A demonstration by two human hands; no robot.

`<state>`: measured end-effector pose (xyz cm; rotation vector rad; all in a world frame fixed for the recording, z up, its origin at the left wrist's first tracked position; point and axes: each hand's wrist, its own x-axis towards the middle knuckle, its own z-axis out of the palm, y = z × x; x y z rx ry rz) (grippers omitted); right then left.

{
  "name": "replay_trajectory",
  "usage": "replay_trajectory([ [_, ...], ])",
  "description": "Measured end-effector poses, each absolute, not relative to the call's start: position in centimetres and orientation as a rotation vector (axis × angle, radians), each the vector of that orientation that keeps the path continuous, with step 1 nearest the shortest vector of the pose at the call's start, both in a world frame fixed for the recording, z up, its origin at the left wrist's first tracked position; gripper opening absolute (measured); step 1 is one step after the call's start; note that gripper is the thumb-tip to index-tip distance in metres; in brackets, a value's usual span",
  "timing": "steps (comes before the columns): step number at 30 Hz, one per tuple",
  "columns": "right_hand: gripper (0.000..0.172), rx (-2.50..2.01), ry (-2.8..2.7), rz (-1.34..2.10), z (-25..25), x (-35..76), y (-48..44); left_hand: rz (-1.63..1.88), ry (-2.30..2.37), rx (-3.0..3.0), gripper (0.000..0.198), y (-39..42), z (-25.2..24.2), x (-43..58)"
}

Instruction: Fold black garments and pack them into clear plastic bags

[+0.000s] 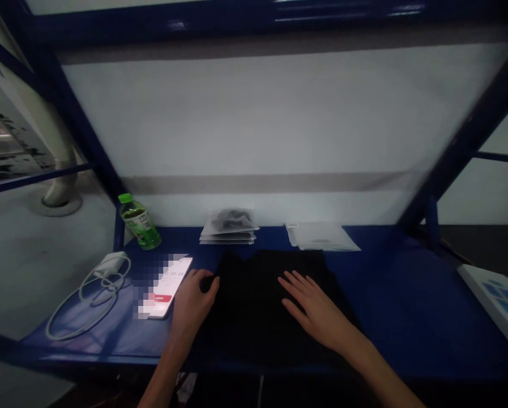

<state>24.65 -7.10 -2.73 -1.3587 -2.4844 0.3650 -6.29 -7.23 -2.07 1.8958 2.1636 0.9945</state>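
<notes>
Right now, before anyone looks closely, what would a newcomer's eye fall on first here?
A folded black fabric garment lies on the blue metal shelf, the left hand at its left edge and the right hand spread on top. Farther left, a green-capped plastic bottle stands behind a glowing smartphone.

"What colour is the cloth (257,311)?"

"Solid black; no pattern shows; the shelf (410,294) beneath it is deep blue."

"And the bottle (142,229)?"

"Green, with a brighter green cap (125,198); the cable (88,306) beside it is white."

"The phone (169,289)?"

"A white screen with a red bar (162,298); part of it is blurred into squares."

"That box (495,300) on the right?"

"White, patterned with blue diamonds."
</notes>
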Motion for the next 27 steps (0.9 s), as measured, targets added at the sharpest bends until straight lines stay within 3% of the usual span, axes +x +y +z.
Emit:
replay_trajectory([
  [7, 0.055, -1.308, -2.393, 0.389, -2.4, 25.7, -7.7, 1.239, 2.084, 1.658, 0.020, -6.7, 0.0, -3.8],
  [13, 0.054, -1.473, -2.286, 0.109, -3.4, 31.1, -7.6, 1.339, 1.861, 1.801, 0.013, -6.7, 1.4, 2.5],
  [16, 0.055, -1.522, -2.254, 0.086, -4.6, 33.5, -7.5, 1.215, 1.692, 2.051, 0.009, -6.9, 0.5, 5.7],
  [22, 0.055, -1.518, -2.216, 0.198, -5.6, 34.2, -8.0, 0.707, 1.617, 2.533, 0.035, -7.3, -2.0, 7.8],
  [27, 0.054, -1.535, -2.182, 0.242, -5.3, 33.9, -8.1, 0.666, 1.524, 2.505, 0.036, -8.1, -1.3, 7.0],
])
